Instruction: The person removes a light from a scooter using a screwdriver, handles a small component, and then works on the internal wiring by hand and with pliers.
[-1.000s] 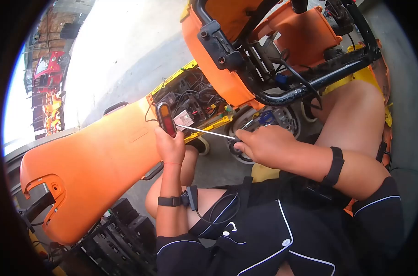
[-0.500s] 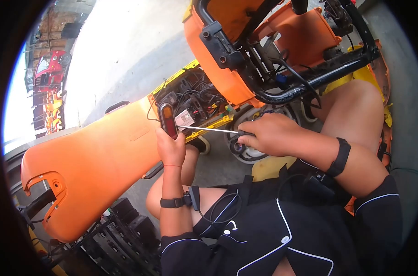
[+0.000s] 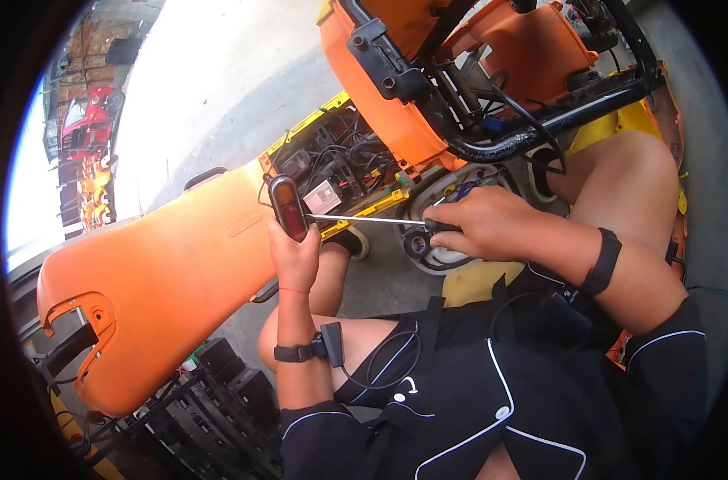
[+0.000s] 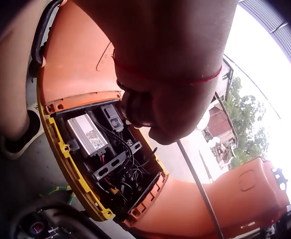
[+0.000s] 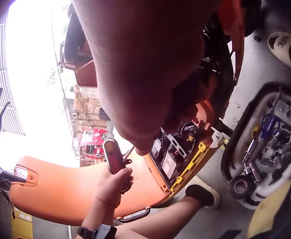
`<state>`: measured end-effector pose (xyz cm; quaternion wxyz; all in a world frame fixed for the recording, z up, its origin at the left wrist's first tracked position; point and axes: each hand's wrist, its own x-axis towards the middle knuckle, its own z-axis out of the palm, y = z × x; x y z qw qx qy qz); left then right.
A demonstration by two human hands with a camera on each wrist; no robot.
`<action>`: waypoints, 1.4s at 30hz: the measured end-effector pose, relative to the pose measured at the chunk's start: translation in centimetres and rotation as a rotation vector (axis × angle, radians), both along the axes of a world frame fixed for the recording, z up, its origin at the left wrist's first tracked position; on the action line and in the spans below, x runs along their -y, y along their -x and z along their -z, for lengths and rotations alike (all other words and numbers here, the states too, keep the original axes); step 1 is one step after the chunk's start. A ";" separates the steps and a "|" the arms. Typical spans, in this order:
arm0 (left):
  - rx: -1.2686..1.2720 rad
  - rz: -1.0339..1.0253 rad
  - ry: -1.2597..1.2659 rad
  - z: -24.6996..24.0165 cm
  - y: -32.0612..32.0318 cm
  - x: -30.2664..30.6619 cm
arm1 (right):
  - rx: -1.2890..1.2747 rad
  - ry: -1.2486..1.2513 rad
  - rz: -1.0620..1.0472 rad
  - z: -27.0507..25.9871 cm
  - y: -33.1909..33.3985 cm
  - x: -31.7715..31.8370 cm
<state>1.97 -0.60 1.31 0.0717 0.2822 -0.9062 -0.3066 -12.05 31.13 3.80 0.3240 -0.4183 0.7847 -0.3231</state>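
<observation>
Over the wiring bay's (image 3: 308,124) corner by the orange panel (image 3: 164,272), lamp (image 3: 287,208) was gripped at its lower end by the left hand (image 3: 295,254). Screwdriver (image 3: 372,220) handle was gripped by the right hand (image 3: 488,226); tip was held at the lamp's side, contact not confirmed.

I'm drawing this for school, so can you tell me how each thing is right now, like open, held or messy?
Lamp: held up, no glow visible
Screwdriver: held, tip at the lamp's edge
Left hand: gripping the lamp
Right hand: gripping the screwdriver
Wiring compartment: open
Wires: uncovered, bunched together
Tray: open, tools jumbled inside
</observation>
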 end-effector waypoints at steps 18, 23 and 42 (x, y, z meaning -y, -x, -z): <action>-0.061 -0.022 -0.292 0.1 -0.5 1.1 | -0.008 -0.018 -0.022 0.8 0.7 -0.2; -0.041 -0.022 -0.340 0.3 -0.8 1.4 | -0.025 -0.004 -0.036 1.3 0.8 -0.6; -0.012 -0.002 -0.532 -0.9 -0.2 0.6 | -0.025 0.020 -0.023 2.2 1.2 -1.3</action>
